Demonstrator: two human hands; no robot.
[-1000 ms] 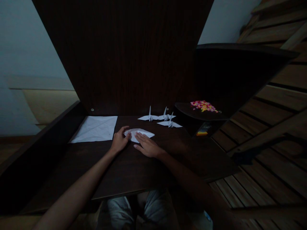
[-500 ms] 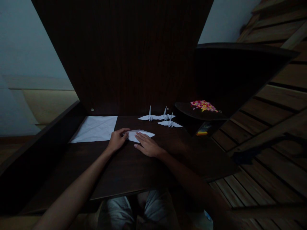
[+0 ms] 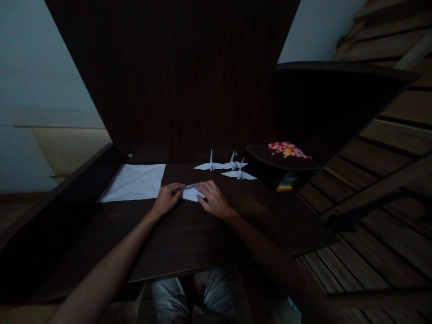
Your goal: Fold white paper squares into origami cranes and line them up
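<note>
A folded piece of white paper [image 3: 191, 193] lies on the dark desk between my hands. My left hand [image 3: 167, 197] grips its left end with thumb and fingers. At the right end, my right hand [image 3: 215, 200] curls round the paper, thumb on the near side and fingers over the far edge. Both of the paper's ends are hidden under my fingers. Behind it stand three white paper cranes, the left crane [image 3: 211, 165], the back right crane [image 3: 232, 164] and the front right crane [image 3: 240, 174].
White creased sheets [image 3: 137, 182] lie at the desk's left. On a low corner shelf [image 3: 259, 153] to the right is a heap of small pink, red and yellow pieces [image 3: 286, 149]. A small colourful packet [image 3: 285, 183] sits beneath it. A raised side board [image 3: 67, 189] borders the desk's left.
My right hand has gone from lying flat on the folded paper to curling round its right end. The left hand has barely moved and keeps its grip.
</note>
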